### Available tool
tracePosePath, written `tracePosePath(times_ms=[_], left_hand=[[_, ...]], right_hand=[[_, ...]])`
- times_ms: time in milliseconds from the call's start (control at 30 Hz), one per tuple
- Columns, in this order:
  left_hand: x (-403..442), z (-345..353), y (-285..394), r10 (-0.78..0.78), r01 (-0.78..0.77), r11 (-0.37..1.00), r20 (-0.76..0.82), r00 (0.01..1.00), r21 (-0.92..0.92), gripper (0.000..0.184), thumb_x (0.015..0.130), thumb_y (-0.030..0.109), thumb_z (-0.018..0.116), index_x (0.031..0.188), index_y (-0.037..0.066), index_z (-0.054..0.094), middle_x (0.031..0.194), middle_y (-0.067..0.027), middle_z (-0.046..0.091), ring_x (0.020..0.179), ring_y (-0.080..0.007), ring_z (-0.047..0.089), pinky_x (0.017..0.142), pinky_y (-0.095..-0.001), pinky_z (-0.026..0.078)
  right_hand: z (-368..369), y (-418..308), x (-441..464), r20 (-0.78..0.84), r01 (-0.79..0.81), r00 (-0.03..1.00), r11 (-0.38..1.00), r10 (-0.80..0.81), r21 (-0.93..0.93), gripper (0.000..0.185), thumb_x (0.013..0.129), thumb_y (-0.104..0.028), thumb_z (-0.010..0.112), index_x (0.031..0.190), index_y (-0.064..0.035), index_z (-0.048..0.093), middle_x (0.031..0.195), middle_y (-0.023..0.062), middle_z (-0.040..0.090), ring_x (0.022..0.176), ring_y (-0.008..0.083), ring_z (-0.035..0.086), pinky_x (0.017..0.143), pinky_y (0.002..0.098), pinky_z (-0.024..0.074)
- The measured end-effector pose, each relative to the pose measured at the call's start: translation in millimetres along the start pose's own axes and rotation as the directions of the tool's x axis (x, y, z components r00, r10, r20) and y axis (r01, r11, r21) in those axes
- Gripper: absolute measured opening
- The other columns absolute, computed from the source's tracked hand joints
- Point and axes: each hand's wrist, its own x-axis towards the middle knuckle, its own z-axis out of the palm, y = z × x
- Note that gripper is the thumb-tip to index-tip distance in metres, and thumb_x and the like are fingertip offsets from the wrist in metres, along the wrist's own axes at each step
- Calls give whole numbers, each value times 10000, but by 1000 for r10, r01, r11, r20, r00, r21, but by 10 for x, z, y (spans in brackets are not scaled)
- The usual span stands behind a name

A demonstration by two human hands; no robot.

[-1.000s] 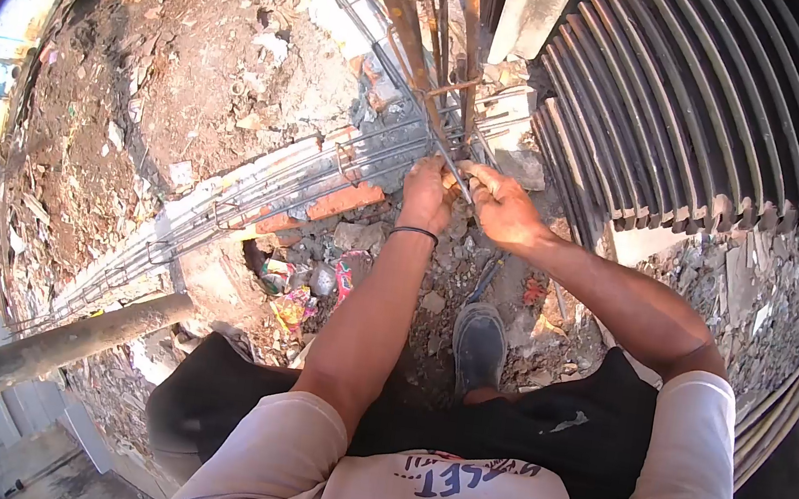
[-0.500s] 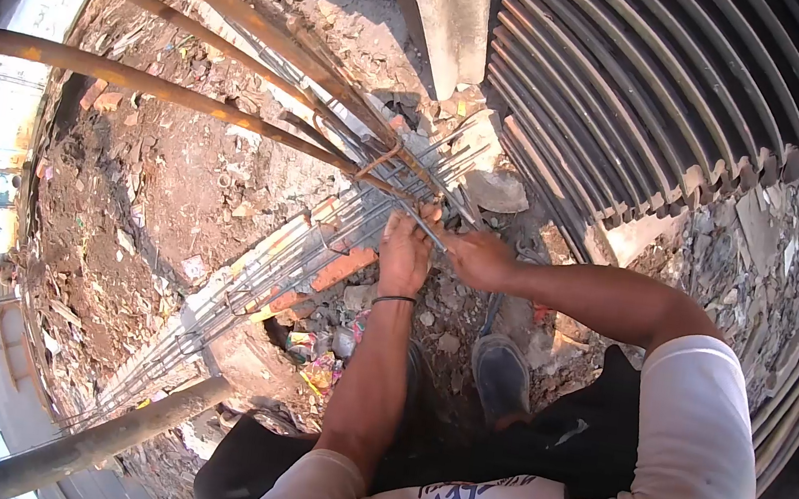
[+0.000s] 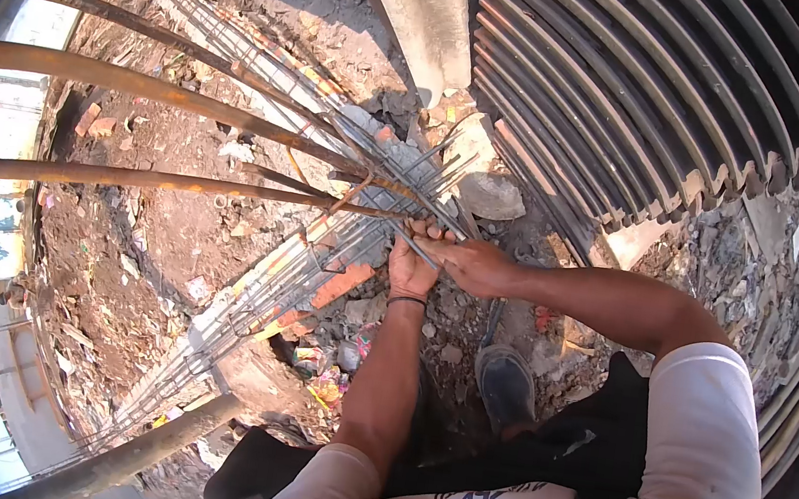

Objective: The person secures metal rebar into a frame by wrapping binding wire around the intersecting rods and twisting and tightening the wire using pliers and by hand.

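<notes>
My left hand (image 3: 413, 270) is closed, its fingers curled up at the rusty ends of the steel rebar (image 3: 374, 210). Close against it, my right hand (image 3: 478, 266) is also closed, fingertips meeting the left fingers; what it pinches is hidden. A short grey metal rod (image 3: 416, 251) slants across the left hand, its lower end beside the right fingers. A bent rusty steel loop (image 3: 350, 193) encircles the bars just left of the hands. Beneath lies a long cage of thin grey rebar (image 3: 241, 299), running down to the lower left.
A stack of dark ribbed metal lengths (image 3: 630, 108) fills the upper right. A concrete post (image 3: 418, 30) stands at the top. A thick pipe (image 3: 141, 453) crosses the lower left. Rubble (image 3: 721, 262) and a flat stone (image 3: 491, 194) lie around my shoe (image 3: 505, 385).
My hands have come closer together, the right shifting slightly left and down onto the left fingers. The rusty bars have swung lower on the left side of the view.
</notes>
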Motion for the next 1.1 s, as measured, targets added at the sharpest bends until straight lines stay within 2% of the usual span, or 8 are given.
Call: tracePosePath(times_ms=[267, 500, 567, 633, 700, 867, 1000, 1100], left_hand=[[-87, 183, 15, -12, 29, 994, -155, 988, 106, 296, 973, 379, 596, 980, 88, 650, 759, -26, 590, 794, -232, 588, 943, -535, 504], [-213, 672, -57, 203, 23, 879, -416, 886, 477, 274, 978, 291, 633, 860, 50, 582, 628, 47, 450, 523, -82, 443, 515, -283, 412], [-230, 637, -97, 451, -6, 636, -365, 815, 772, 266, 959, 297, 646, 834, 64, 614, 605, 34, 466, 523, -94, 460, 528, -272, 395], [-167, 536, -155, 536, -42, 598, -359, 764, 801, 260, 951, 258, 653, 811, 42, 620, 625, 31, 519, 523, -83, 440, 526, -254, 374], [-143, 467, -175, 690, -77, 233, -109, 716, 969, 277, 944, 262, 667, 817, 20, 623, 654, 25, 558, 562, -66, 442, 534, -253, 361], [-211, 369, -179, 707, -221, 237, -12, 707, 946, 258, 998, 189, 571, 818, 9, 616, 711, 9, 582, 561, -48, 425, 514, -248, 344], [-322, 465, -187, 654, -90, 304, -139, 744, 949, 228, 1004, 124, 456, 918, -10, 619, 802, 14, 536, 731, -85, 466, 650, -264, 388], [-345, 716, -242, 646, -98, 332, -150, 749, 938, 216, 975, 84, 427, 1033, -10, 613, 801, -1, 552, 662, -90, 482, 587, -255, 390]], right_hand=[[161, 122, 63, 40, 0, 999, 999, 2, -39, 507, 965, -153, 428, 1471, -190, 427, 1001, 241, 658, 806, 446, 637, 759, 545, 507], [-116, -66, -746, 43, 118, 993, 969, -111, -218, 459, 958, -196, 514, 1397, -72, 461, 1069, 210, 608, 1052, 393, 599, 904, 514, 464], [-256, 3, -1147, 71, -81, 992, 948, 107, -307, 426, 951, -215, 526, 1336, -35, 482, 1111, 184, 584, 1122, 365, 572, 948, 501, 445], [-413, 37, -1486, 56, -300, 934, 863, 352, -406, 379, 925, -214, 548, 1243, -10, 515, 1088, 209, 585, 1089, 381, 585, 944, 503, 459], [-273, 135, -1768, -18, -452, 864, 760, 503, -467, 343, 916, -195, 564, 1201, -10, 516, 1083, 205, 568, 1079, 388, 585, 913, 509, 472], [255, 370, -2046, -221, -632, 746, 565, 628, -530, 369, 842, -139, 646, 1148, -33, 469, 1201, 203, 512, 1041, 397, 616, 847, 496, 525], [164, 280, -1982, -186, -731, 641, 518, 745, -444, 347, 868, -168, 631, 1138, -26, 466, 1206, 226, 513, 974, 412, 655, 781, 474, 553], [436, 618, -2060, -414, -689, 724, 560, 551, -460, 281, 892, -185, 561, 1105, -25, 473, 1119, 247, 589, 917, 419, 665, 784, 483, 545]])
